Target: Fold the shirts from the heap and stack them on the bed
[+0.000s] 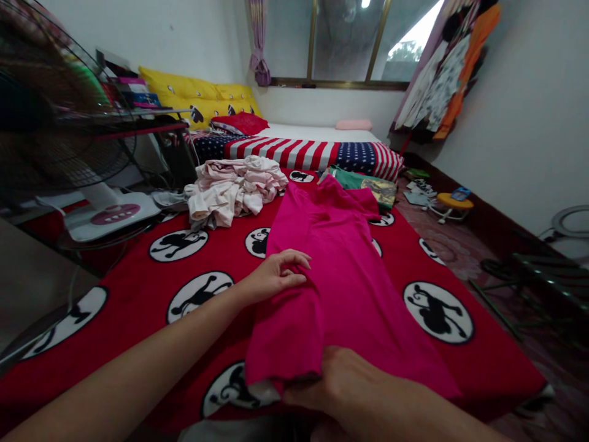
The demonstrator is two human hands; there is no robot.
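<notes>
A bright pink garment (343,270) lies stretched lengthwise on a red bedspread (138,294) printed with black monkeys in white circles. My left hand (276,276) rests on the garment's left edge, its fingers curled and pinching the cloth. At the near end my right hand (354,387) is closed on the garment's bottom hem, where the fabric is folded over.
A heap of pale pink and white clothes (234,187) lies at the far left of the bed. Folded green and patterned cloth (368,184) sits beyond the garment. A standing fan (59,123) is at the left. A stars-and-stripes cover (313,153), yellow pillows (197,98) and hanging clothes (446,67) are farther back.
</notes>
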